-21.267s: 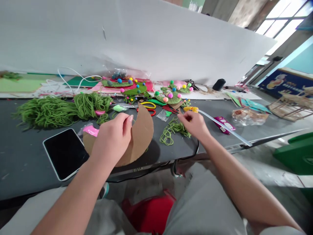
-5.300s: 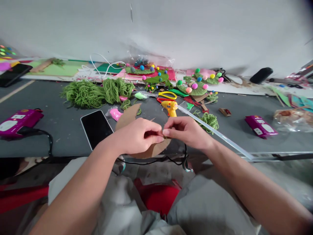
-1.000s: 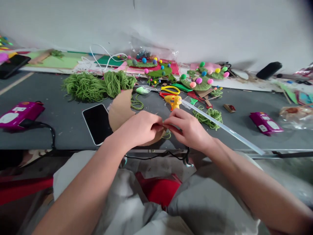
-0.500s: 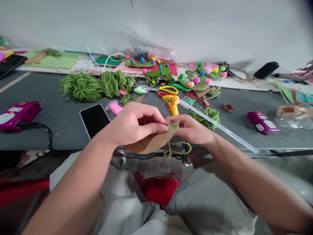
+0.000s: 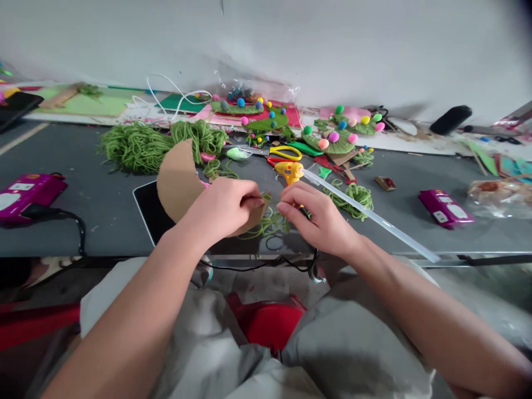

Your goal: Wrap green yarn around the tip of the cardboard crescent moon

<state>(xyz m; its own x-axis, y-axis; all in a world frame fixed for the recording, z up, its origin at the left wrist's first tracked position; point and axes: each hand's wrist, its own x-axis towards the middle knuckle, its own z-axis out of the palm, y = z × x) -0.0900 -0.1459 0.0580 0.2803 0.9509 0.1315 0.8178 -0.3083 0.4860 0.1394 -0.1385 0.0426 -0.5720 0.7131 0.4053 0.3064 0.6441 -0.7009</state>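
Note:
My left hand (image 5: 233,206) is closed around a crescent of brown cardboard (image 5: 178,180), gripping it near its right-hand tip. A bit of green yarn is wrapped on that tip. Loose loops of green yarn (image 5: 268,224) hang below and between my hands. My right hand (image 5: 313,213) is curled just right of the tip, thumb and fingers drawn together; anything pinched there is too small to make out. Behind my right hand lies a yellow glue gun (image 5: 290,170), partly hidden, with a long clear glue stick (image 5: 374,215) sticking out of it.
A phone (image 5: 145,208) lies partly under the cardboard. Behind are a heap of green yarn (image 5: 133,145), yellow-handled scissors (image 5: 286,152) and green pieces with pompoms (image 5: 338,145). Purple packs (image 5: 445,209) (image 5: 31,197) lie at both sides. A small yarn tangle (image 5: 355,199) sits right of the glue gun.
The cardboard has turned, so its wide crescent end now rises on the left. My right hand has come away from the tip to the right, and the yarn loops have shifted left.

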